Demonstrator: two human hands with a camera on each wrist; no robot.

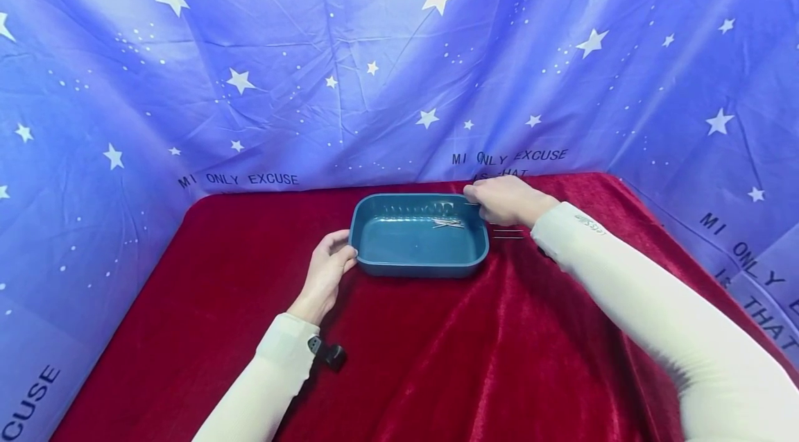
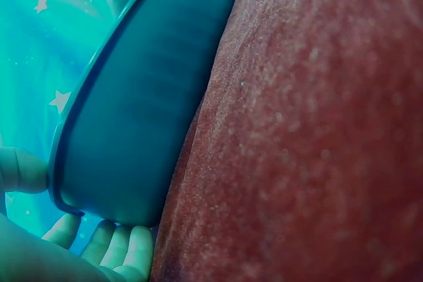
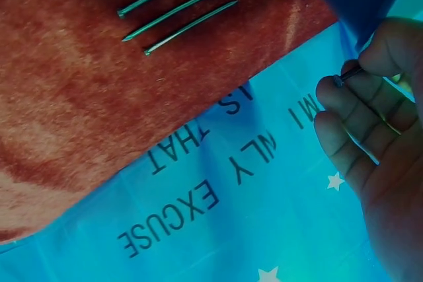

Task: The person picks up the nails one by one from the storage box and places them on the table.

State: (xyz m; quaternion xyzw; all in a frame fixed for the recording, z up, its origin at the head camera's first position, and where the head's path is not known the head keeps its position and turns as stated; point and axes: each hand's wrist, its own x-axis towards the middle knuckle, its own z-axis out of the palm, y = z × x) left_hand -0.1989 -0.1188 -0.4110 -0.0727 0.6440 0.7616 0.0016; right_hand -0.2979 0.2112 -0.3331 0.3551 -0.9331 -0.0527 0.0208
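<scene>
A blue rectangular plastic tray stands on red velvet cloth in the head view. My left hand grips its left end, with the thumb at the rim and the fingers against the outer wall. Several thin metal nails lie crossed inside the tray, towards its right side. Over the tray's right back corner, my right hand pinches a nail between thumb and fingers, its head poking out. Beside the tray on the right, three loose nails lie roughly parallel on the cloth.
Red velvet cloth covers the table, with creases running towards the front right. A blue curtain printed with stars and lettering hangs close behind the table and along both sides.
</scene>
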